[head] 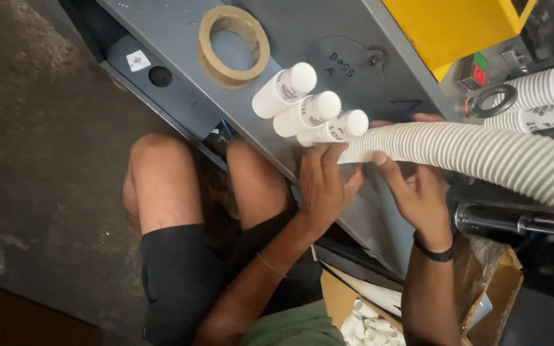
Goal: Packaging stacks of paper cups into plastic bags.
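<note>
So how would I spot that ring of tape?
Start at the grey metal bench running across the top. Above the three short stacks of white paper cups lies the tape roll. It is the only brown cardboard ring with an open middle, lying flat.

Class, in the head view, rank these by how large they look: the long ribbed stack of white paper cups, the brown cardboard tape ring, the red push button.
1. Long ribbed stack of white paper cups, held by both hands.
2. Brown cardboard tape ring.
3. Red push button.

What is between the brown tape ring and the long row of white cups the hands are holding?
Three short stacks of white cups lie on the grey surface between the tape ring and the long cup row, seen in the head view.
</note>
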